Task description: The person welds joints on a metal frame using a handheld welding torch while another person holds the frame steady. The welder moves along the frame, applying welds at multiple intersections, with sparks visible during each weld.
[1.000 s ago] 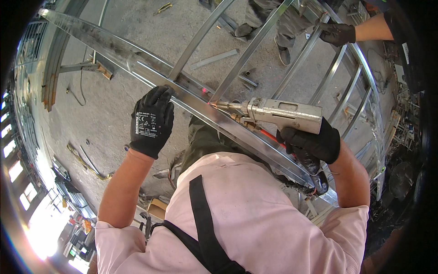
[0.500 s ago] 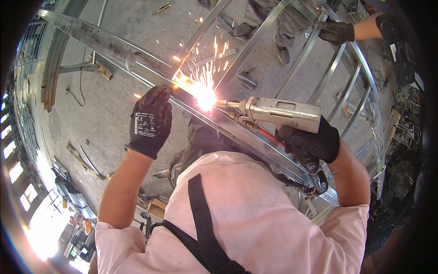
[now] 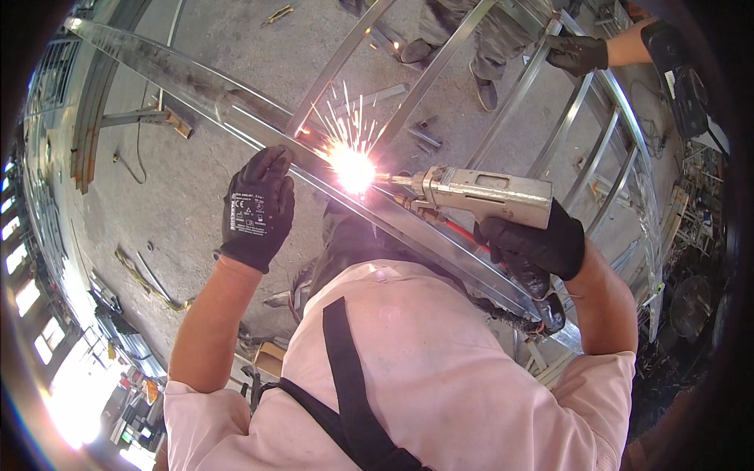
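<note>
My right hand [image 3: 542,243], in a black glove, grips a metal-bodied welding gun [image 3: 488,194] whose nozzle points left. At its tip a bright glare [image 3: 351,169] throws sparks upward and hides the spot on the metal. A long, shiny steel beam [image 3: 440,235] runs diagonally from upper left to lower right beneath the gun. My left hand [image 3: 259,206], also in a black glove, has its fingers bent over the beam's near edge, left of the glare. Crossbars [image 3: 440,67] of a ladder-like metal frame extend from the beam toward the far side.
Another person's gloved hand [image 3: 577,55] rests on the frame at the upper right; a person's shoe [image 3: 484,86] stands beyond the crossbars. Brown steel bars [image 3: 96,118] lie at the left. Metal offcuts [image 3: 424,135] and a yellowish strap or cable [image 3: 153,286] are on the concrete floor.
The spark spray has become smaller and narrower, with fewer sparks flying left. Both my hands and the welding gun stay almost in place.
</note>
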Motion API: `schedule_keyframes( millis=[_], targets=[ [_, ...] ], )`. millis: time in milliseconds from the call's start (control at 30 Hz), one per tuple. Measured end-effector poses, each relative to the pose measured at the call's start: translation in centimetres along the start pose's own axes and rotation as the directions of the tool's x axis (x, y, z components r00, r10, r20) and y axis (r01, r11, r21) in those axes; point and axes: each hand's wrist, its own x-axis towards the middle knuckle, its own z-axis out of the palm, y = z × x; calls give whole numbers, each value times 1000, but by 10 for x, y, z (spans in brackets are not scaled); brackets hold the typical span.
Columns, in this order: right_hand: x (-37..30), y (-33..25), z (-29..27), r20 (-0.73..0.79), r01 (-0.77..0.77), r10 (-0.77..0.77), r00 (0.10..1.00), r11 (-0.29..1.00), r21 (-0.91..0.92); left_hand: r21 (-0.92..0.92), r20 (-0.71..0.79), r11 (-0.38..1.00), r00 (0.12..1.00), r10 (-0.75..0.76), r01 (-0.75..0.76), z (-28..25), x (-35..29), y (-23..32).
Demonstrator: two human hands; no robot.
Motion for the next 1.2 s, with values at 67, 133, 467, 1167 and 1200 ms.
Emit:
schedule_keyframes(
  millis=[67,133,467,1167,1200],
  targets=[
    [0,0,0,-5,-13,13,1000,1000,1,-6,5,1000,1000,-7,7,1,0,-1],
    [-1,0,0,-15,-9,8,1000,1000,-18,6,9,1000,1000,-10,10,2,0,-1],
    [-5,-4,0,-11,-15,15,1000,1000,-16,78,-23,997,1000,9,-7,2,0,-1],
    [-4,1,-7,42,-18,18,999,1000,-6,-3,9,999,999,-43,43,3,0,-1],
    [-5,2,-8,36,-20,20,999,1000,-5,-5,20,999,999,-50,50,2,0,-1]
  ],
)
